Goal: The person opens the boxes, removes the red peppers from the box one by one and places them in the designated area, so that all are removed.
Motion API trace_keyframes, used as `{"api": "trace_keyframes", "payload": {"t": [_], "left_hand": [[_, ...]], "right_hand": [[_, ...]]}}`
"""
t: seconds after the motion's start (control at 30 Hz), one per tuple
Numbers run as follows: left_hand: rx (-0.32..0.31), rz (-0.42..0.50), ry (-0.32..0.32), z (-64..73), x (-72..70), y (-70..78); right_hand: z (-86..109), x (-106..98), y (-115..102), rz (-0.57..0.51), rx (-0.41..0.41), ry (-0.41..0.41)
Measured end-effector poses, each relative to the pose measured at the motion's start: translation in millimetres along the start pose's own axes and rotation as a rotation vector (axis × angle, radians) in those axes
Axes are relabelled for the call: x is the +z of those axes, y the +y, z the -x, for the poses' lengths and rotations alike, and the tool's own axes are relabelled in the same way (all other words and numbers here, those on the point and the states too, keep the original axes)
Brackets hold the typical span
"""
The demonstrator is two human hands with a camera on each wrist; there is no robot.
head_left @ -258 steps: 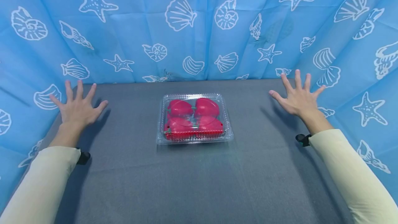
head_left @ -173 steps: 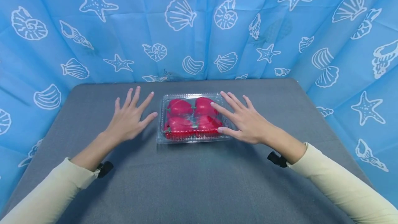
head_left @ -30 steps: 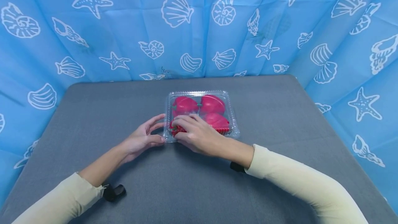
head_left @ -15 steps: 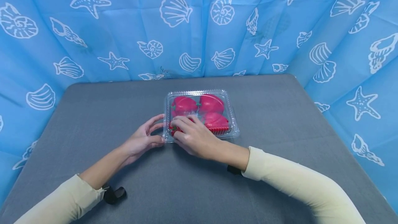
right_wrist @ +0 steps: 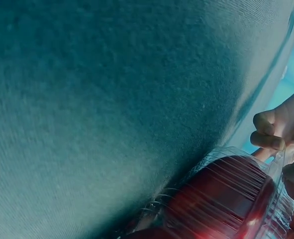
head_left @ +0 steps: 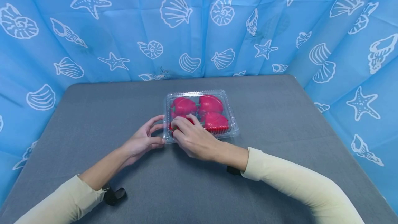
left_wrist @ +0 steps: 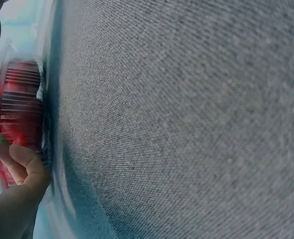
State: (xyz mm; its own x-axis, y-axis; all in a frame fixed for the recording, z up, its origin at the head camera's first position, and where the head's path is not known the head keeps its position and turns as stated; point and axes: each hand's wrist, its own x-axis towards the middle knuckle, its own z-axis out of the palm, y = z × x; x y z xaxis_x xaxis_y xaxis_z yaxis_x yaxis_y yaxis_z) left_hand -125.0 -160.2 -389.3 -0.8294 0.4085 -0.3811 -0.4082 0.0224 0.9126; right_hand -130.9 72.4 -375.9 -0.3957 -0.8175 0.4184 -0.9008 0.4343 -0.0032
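A clear plastic clamshell box (head_left: 231, 113) with a ribbed wall stands on the grey cloth, holding several glossy red fruit-like pieces (head_left: 210, 104) with green stems. At its left edge my left hand (head_left: 141, 141) pinches the rim of the box between thumb and fingers; the right wrist view shows this left hand (right_wrist: 281, 127) at the rim too. My right hand (head_left: 197, 139) reaches over the front left corner, its fingers curled on the lid and front rim, covering part of one red piece. The lid lies over the contents.
Grey cloth (head_left: 174, 189) covers the table beneath the box and both forearms. Behind it and along the sides hangs a blue curtain (head_left: 124, 27) printed with white shells and starfish. A black strap-on piece (head_left: 115, 196) sits at the left wrist.
Both hands came in from the sides, where they were spread wide, and took hold of the box's left front corner. Over the last second the right fingers shift slightly there; the left hand stays.
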Motion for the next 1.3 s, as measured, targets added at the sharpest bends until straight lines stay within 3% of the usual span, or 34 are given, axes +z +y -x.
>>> {"api": "trace_keyframes", "payload": {"t": [0.93,1.3], "left_hand": [[0.029,-0.014,-0.03,0.4,-1.9,-3.7],[0.053,-0.026,-0.029,-1.4,-1.1,-4.8]], "right_hand": [[3.1,1.8,-2.8,0.051,0.0,-0.074],[1.6,-0.8,-2.8,0.066,-0.01,-0.063]]}}
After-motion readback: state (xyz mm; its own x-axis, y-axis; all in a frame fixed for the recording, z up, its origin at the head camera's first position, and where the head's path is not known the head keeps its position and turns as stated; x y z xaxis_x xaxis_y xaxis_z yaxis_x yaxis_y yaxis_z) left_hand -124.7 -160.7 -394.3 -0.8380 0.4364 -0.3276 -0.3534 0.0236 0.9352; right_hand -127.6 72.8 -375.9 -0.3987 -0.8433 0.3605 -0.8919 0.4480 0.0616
